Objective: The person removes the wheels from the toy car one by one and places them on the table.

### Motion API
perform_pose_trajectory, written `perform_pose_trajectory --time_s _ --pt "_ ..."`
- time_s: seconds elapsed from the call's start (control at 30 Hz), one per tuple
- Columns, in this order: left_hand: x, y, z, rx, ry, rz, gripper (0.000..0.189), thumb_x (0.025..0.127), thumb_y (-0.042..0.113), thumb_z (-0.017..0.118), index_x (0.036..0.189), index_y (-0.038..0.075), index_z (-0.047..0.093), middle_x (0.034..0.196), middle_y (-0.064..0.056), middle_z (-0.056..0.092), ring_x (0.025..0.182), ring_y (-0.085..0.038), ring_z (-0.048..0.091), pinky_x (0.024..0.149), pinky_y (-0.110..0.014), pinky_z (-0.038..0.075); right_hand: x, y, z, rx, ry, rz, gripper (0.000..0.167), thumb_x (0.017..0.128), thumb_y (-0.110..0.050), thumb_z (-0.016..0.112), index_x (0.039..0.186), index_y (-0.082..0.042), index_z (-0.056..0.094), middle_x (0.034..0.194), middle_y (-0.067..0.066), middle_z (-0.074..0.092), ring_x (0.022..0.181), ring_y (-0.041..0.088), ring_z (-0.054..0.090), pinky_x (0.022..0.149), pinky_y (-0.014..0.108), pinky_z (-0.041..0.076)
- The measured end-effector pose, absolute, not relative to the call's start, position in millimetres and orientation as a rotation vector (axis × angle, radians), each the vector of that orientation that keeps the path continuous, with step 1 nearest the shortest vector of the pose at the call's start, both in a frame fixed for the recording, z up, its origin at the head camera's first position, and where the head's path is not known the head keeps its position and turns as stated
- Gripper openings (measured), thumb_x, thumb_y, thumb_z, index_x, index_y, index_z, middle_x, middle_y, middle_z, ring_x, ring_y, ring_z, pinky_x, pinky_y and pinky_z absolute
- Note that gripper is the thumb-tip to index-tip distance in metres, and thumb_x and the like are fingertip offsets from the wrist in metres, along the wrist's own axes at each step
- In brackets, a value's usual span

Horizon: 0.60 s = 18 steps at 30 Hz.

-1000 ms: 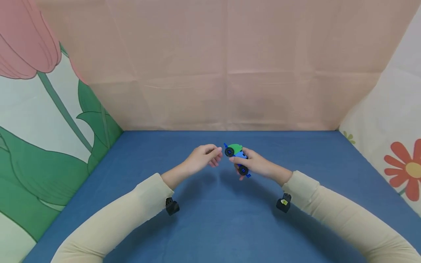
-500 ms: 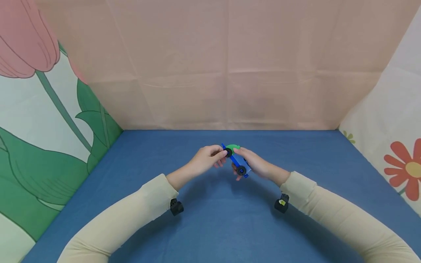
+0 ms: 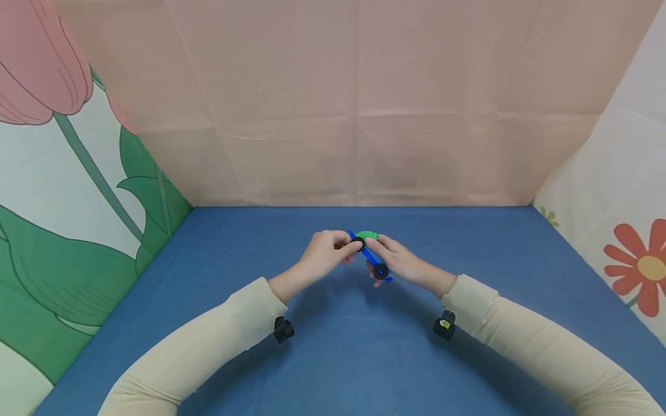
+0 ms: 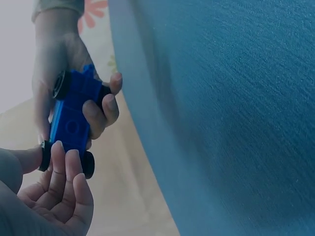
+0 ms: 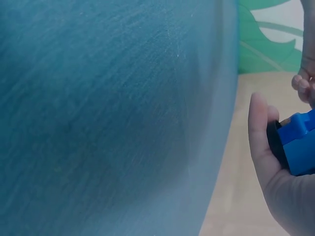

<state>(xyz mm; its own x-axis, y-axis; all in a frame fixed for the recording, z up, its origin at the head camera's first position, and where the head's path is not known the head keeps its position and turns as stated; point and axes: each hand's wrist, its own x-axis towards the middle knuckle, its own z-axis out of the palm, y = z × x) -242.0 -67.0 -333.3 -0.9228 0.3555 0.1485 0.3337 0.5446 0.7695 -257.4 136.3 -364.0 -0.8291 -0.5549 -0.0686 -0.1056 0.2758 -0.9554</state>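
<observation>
A blue toy car [image 3: 372, 257] with a green top piece [image 3: 367, 235] and black wheels is held up over the table, tilted, between both hands. My left hand [image 3: 325, 254] pinches the wheel at its far left end, thumb on the outside. The right hand [image 3: 404, 260] grips the car's body from the other side, covering part of it. From the left wrist, the plain blue underside [image 4: 74, 115] shows, with left fingertips against it beside the pinched wheel [image 4: 45, 156]. In the right wrist view, only one blue end [image 5: 301, 150] of the car appears, at the edge.
A blue cloth [image 3: 359, 346] covers the table under the hands. Behind it hangs a plain beige sheet [image 3: 359, 115]. Printed flower panels stand at the left [image 3: 62, 260] and right [image 3: 583, 190]. Each wrist carries a small black camera [image 3: 283, 329].
My left hand has moved right and taken hold of the car's wheel. In the right hand the car has turned so its side faces up more, and the thumb has shifted toward the green piece.
</observation>
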Motion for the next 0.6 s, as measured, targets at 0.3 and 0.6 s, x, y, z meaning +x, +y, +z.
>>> perform_pose_trajectory --time_s 0.3,0.6 --pt "-240.2 -65.4 -334.1 0.636 2.864 1.291 0.027 0.096 0.032 0.062 0.079 0.01 0.065 0.069 -0.008 0.065 0.056 -0.019 0.053 0.051 -0.025 0.038 -256.5 136.3 -360.5 -0.575 2.117 -1.631 0.045 0.105 -0.04 0.038 0.134 -0.005 0.033 0.088 0.02 0.058 0.087 0.051 0.055 0.073 0.059 0.056" --pt "-239.9 -64.7 -338.5 0.682 2.877 1.238 0.023 0.093 0.032 0.067 0.086 0.012 0.058 0.073 -0.002 0.061 0.061 -0.012 0.054 0.054 -0.025 0.043 -257.6 139.5 -362.6 -0.673 2.071 -1.624 0.044 0.103 -0.032 0.047 0.132 -0.001 0.032 0.1 0.03 0.053 0.087 0.047 0.056 0.073 0.058 0.056"
